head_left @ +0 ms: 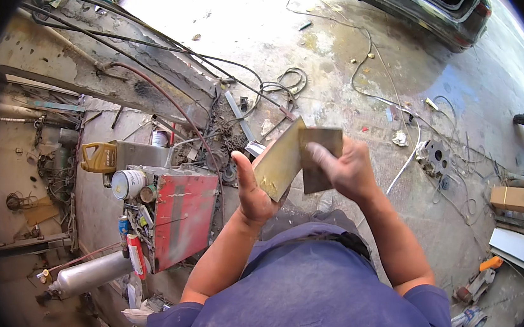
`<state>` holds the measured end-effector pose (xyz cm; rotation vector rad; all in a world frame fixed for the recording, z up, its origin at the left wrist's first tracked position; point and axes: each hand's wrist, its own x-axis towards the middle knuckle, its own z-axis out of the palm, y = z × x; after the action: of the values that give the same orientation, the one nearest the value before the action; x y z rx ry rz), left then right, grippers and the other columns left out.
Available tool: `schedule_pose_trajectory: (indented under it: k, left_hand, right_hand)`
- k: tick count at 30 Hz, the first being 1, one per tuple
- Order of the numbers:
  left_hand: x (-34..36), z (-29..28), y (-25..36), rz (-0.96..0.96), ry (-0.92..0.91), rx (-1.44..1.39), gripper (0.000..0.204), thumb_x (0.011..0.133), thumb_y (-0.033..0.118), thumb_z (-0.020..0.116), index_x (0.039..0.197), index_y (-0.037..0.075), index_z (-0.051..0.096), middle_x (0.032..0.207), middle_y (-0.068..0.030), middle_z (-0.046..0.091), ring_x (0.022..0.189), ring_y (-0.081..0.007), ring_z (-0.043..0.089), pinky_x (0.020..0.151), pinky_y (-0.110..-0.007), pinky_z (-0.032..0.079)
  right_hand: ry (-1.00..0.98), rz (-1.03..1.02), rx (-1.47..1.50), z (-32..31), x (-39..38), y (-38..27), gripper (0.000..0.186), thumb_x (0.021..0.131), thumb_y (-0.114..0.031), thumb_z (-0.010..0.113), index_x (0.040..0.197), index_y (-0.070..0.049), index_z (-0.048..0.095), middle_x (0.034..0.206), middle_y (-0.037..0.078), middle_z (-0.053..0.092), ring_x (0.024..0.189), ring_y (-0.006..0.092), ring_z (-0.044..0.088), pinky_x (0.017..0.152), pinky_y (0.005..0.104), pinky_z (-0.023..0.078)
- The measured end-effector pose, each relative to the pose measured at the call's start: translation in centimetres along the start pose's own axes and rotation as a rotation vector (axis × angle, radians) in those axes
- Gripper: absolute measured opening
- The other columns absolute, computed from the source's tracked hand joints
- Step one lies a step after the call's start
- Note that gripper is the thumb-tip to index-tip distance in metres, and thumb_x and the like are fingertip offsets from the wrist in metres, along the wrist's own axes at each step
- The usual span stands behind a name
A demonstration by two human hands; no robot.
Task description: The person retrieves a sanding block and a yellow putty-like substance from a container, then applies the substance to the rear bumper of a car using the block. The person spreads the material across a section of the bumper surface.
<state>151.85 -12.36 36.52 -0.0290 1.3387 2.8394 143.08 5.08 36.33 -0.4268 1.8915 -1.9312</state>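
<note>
In front of my waist, my left hand (254,193) is closed around the lower part of a flat filler mixing board (280,159), its thumb raised beside the board. Yellowish paste smears the board, thickest near its lower end. My right hand (349,171) grips a flat rectangular filler spreader (325,137), thumb pressed on its face. The spreader's left edge meets or overlaps the board's right edge; I cannot tell if they touch. Most of my left fingers are hidden behind the board.
To my left stands a red-sided cart (184,216) bearing a paint can (129,184) and a yellow jug (99,156). A silver cylinder (94,273) lies below it. Hoses (290,80) trail over the stained floor. A dark car (418,11) stands far right; an orange-handled tool (489,264) lies right.
</note>
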Motion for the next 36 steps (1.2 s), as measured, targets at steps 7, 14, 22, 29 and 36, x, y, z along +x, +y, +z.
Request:
schedule_pose_trajectory:
  k: [7,14,22,29,36]
  left_hand:
    - [1.0,-0.4,0.1,0.017,-0.029,-0.007,0.137,0.093,0.104,0.026,0.171,-0.008,0.036,0.167,-0.0219,0.055,0.157,-0.0355,0.052,0.133,-0.05,0.037]
    - [1.2,0.2,-0.4,0.018,0.006,-0.066,0.136,0.092,0.105,0.027,0.172,-0.006,0.036,0.168,-0.0219,0.054,0.157,-0.0372,0.051,0.135,-0.052,0.034]
    - [1.5,-0.4,-0.5,-0.016,-0.032,0.001,0.134,0.093,0.104,0.029,0.173,-0.004,0.035,0.171,-0.0202,0.05,0.161,-0.0341,0.046,0.136,-0.049,0.032]
    - [0.0,-0.2,-0.8,-0.097,0.041,-0.08,0.137,0.09,0.106,0.031,0.174,-0.002,0.033,0.17,-0.0195,0.05,0.16,-0.0328,0.047,0.135,-0.048,0.034]
    - [-0.9,0.4,-0.6,-0.174,0.036,-0.016,0.132,0.092,0.105,0.03,0.174,0.002,0.03,0.164,-0.0204,0.055,0.15,-0.0315,0.058,0.125,-0.046,0.049]
  right_hand:
    - [-0.203,-0.038,-0.04,1.6,-2.1,0.4,0.02,0.104,-0.017,0.082,0.108,0.003,0.083,0.089,0.006,0.084,0.079,0.0095,0.076,0.073,0.0302,0.061]
    - [-0.254,-0.137,-0.06,3.2,-3.4,0.8,0.021,0.104,-0.018,0.082,0.099,0.002,0.08,0.078,0.009,0.078,0.069,0.0089,0.069,0.065,0.0352,0.056]
    - [-0.206,-0.181,-0.133,2.8,-2.4,0.2,0.018,0.106,-0.016,0.078,0.1,0.001,0.081,0.084,0.004,0.083,0.073,0.0067,0.073,0.066,0.0287,0.059]
    - [-0.089,-0.155,-0.114,2.4,-1.0,0.4,0.018,0.104,-0.015,0.079,0.105,0.003,0.081,0.082,0.014,0.081,0.073,0.015,0.078,0.066,0.0339,0.061]
    - [-0.055,0.102,0.044,1.7,-0.4,-0.9,0.021,0.104,-0.019,0.081,0.111,0.0,0.084,0.098,0.007,0.086,0.089,0.0127,0.078,0.085,0.036,0.063]
